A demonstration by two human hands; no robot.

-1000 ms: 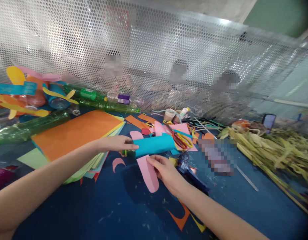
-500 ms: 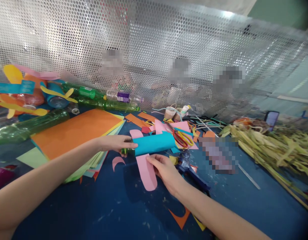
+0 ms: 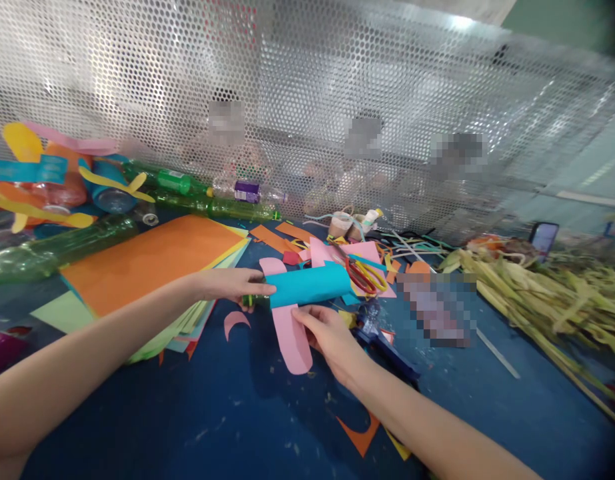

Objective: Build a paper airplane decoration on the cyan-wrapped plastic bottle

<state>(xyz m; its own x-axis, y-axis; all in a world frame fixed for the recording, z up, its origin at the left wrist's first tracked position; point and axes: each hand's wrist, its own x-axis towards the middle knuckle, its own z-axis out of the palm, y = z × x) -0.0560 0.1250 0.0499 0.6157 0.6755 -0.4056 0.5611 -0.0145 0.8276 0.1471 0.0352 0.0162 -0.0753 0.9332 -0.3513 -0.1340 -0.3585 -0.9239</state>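
Observation:
A green plastic bottle wrapped in blue paper (image 3: 310,285) lies sideways in front of me, its neck to the left. My left hand (image 3: 242,287) grips it round the neck end. A long pink paper strip (image 3: 292,340) with rounded ends crosses under the bottle like a wing, sticking out on both sides. My right hand (image 3: 324,333) pinches the near half of that strip by its right edge, thumb on top. Right behind the bottle lie red- and yellow-handled scissors (image 3: 362,275). A blue glue gun (image 3: 390,353) rests to the right of my right hand.
Coloured paper sheets (image 3: 152,263) are stacked at left, beside a green bottle (image 3: 67,247) and finished-looking paper-and-bottle planes (image 3: 62,180). Paper scraps (image 3: 360,433) lie about. Dried husks (image 3: 532,307) and a phone (image 3: 543,239) are at right. A perforated metal screen (image 3: 297,80) stands behind.
The near end of the pink strip has risen slightly. Both hands keep their hold in almost the same place, and the camera view has shifted a little.

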